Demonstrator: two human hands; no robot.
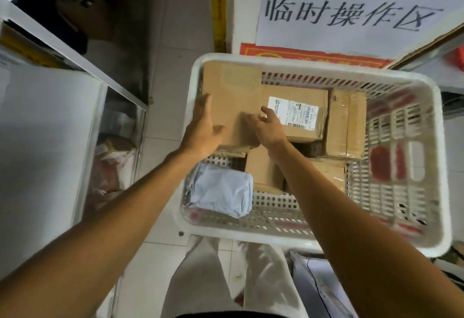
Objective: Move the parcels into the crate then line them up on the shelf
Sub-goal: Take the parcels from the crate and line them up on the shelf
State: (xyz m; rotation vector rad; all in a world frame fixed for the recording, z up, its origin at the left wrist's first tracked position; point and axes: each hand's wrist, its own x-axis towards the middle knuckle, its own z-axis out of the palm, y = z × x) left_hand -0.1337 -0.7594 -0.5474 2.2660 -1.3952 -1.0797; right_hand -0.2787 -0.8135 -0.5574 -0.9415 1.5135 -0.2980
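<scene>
Head view: a white sign [351, 14] at the far right carries large handwritten characters, 临时操作区. Below it a red banner [313, 56] has yellow print, cut off by the crate's far rim and not readable. A yellow strip [218, 4] with dark print runs up the wall edge beside the sign, too blurred to read. One shipping label [292, 113] with barcodes and small print sits on a labelled box [301, 129]; its text is too small to make out.

The white slotted crate [437, 167] stands on pale floor tiles [180, 41], with a strip of tiles between its left rim and the metal shelf [75, 49] on the left. The crate's right half shows bare slotted bottom, while the parcels crowd its left and far side.

The large cardboard box [231, 92] is plain brown with clear tape across its top, and sits in the crate's far left corner on top of other parcels. The left hand [203, 129] lies against its left side, fingers straight and pressed together, thumb spread onto the top. The right hand [266, 127] grips its near right edge with curled fingers, just beside the label. An upright box [346, 122] stands right of the labelled one, a small box [263, 172] lies under the right forearm, and a grey mailer bag [223, 189] lies near left in the crate
</scene>
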